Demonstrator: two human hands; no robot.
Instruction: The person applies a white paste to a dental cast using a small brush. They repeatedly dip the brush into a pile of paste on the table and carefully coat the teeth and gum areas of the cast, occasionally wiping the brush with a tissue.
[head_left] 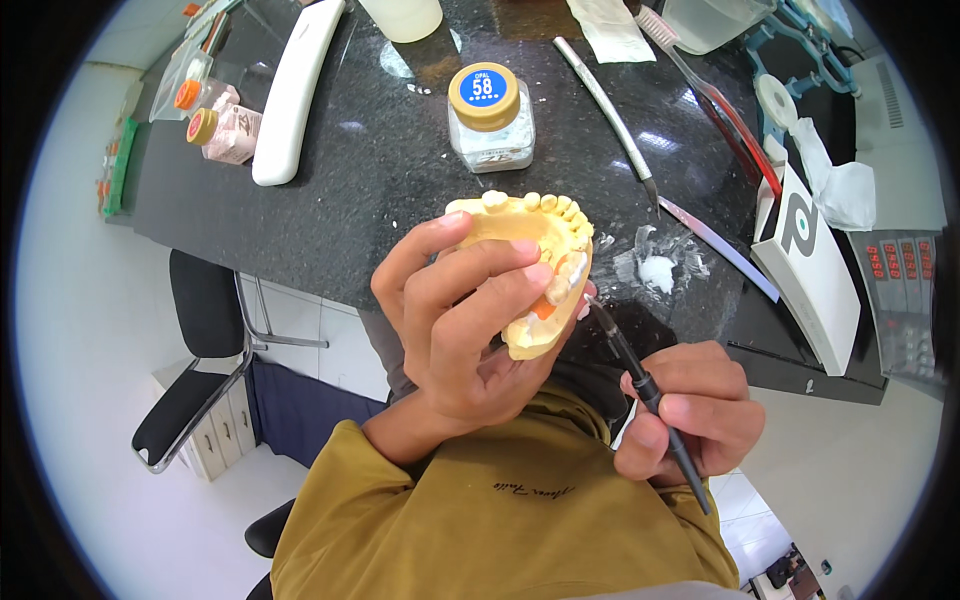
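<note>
My left hand [465, 320] is wrapped round a yellow plaster dental model [520, 215] with a row of teeth, holding it up before my chest. White material and an orange patch [543, 308] show on the model's right side, by my fingertips. Between the thumb and fingers of my right hand [700, 408] is a slim black brush [640, 375], its tip close to the model's right edge; whether it touches I cannot tell. Beyond the model stands a glass jar [492, 140] of white powder with a gold lid. Right of the model, a white paste heap [657, 273] lies smeared on the dark counter.
On the black speckled counter [380, 230] lie a long white case [300, 95], a knife-like tool [610, 105], a purple stick [720, 248] and a red toothbrush [725, 110]. A white box [815, 270] sits at the right, small bottles [230, 133] at the left. A black chair [205, 310] stands left.
</note>
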